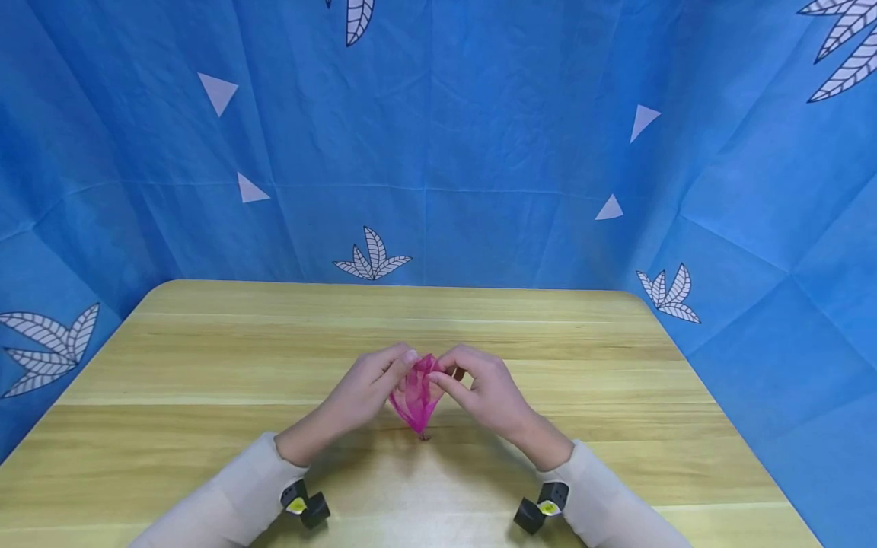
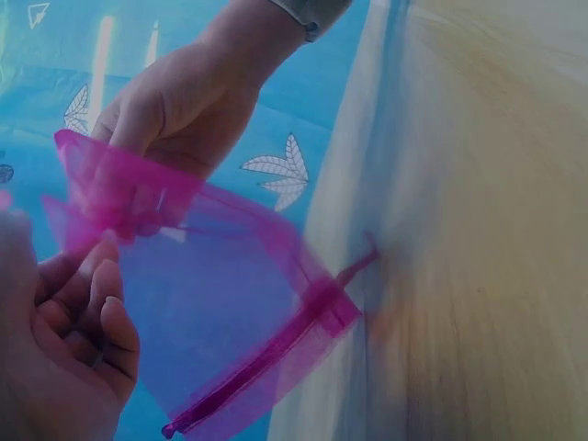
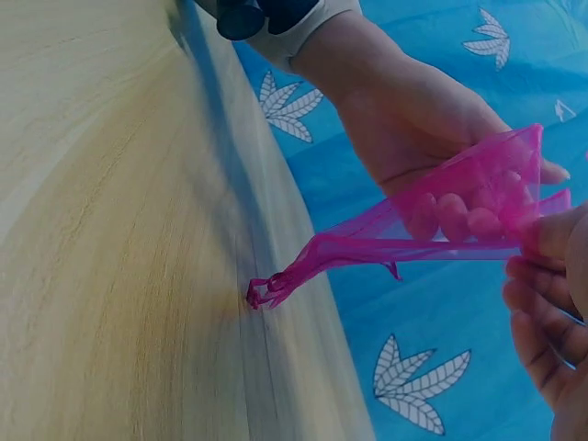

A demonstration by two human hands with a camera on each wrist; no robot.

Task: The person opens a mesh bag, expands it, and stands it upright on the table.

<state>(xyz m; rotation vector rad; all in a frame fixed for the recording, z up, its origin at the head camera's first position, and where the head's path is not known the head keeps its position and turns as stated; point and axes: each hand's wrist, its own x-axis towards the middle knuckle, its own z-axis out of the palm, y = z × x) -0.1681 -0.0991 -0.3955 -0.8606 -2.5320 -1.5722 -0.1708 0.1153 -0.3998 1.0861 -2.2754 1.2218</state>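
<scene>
A sheer pink drawstring bag (image 1: 419, 396) hangs between both hands over the table, its narrow gathered end lowest. My left hand (image 1: 370, 388) holds its upper left side; in the right wrist view that hand's curled fingers (image 3: 450, 216) show through the mesh. My right hand (image 1: 486, 388) pinches the upper right side between thumb and fingers. The left wrist view shows a darker drawstring band across the bag (image 2: 248, 372), toward the end nearest the table. A thin ribbon loop (image 3: 260, 294) dangles from that end, close to the wood. Whether anything touches the tabletop, I cannot tell.
The light wood table (image 1: 205, 342) extends around both arms, with rounded far corners. Behind it and at the sides hangs a blue cloth (image 1: 479, 152) with white leaf and triangle prints. Small black devices (image 1: 308, 506) are strapped at both wrists over pale sleeves.
</scene>
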